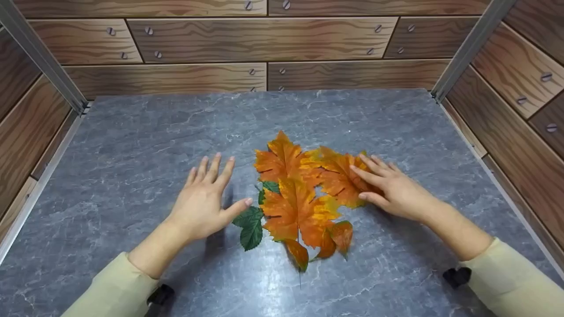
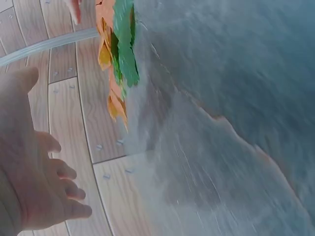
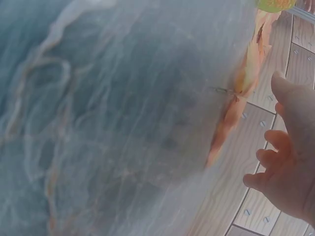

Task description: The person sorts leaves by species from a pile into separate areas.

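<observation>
A cluster of orange artificial maple leaves (image 1: 291,202) lies in the middle of the grey marbled tabletop, with small orange leaves (image 1: 341,235) at its near edge. Green leaves (image 1: 251,229) stick out on its left side and also show in the left wrist view. My left hand (image 1: 200,204) hovers left of the cluster, fingers spread and thumb pointing at the green leaves, holding nothing. On the other side my right hand (image 1: 396,189) is held with fingers extended over the right-hand maple leaf (image 1: 341,176), overlapping its edge in the head view. The right wrist view shows that palm bare.
Wood-print panels (image 1: 264,39) wall in the grey table (image 1: 154,127) at the back and both sides. Metal posts (image 1: 471,48) stand at the back corners. Dark bands (image 1: 457,277) sit at both sleeve cuffs.
</observation>
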Available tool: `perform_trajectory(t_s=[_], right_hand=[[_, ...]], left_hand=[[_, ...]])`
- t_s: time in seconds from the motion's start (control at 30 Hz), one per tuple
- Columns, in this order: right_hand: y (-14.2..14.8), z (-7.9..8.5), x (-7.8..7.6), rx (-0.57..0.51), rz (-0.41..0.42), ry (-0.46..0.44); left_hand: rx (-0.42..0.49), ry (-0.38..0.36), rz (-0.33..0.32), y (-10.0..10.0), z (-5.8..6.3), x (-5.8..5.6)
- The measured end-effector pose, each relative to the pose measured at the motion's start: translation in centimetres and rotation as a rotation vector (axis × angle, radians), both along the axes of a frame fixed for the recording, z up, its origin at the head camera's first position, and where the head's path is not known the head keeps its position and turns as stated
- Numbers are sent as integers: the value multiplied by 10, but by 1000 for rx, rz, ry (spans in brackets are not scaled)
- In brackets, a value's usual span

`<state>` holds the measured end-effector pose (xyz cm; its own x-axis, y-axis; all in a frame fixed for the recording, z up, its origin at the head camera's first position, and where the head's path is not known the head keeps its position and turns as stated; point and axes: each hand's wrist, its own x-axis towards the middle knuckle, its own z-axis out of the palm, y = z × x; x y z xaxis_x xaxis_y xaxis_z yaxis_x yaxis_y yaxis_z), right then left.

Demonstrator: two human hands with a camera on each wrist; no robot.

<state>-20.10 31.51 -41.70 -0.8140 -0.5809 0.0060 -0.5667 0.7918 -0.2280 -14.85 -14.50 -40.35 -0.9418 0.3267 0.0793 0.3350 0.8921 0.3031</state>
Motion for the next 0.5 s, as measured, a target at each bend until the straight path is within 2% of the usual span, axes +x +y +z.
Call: perform_trajectory(t_s=[0.13,0.5], right_hand=[[0,-3,0,-6,34,-5],[0,-13,-1,-19,51,-81]], left_hand=[[42,-23,-33,8,0,-2],[244,-141,-113,25,-5,-3]])
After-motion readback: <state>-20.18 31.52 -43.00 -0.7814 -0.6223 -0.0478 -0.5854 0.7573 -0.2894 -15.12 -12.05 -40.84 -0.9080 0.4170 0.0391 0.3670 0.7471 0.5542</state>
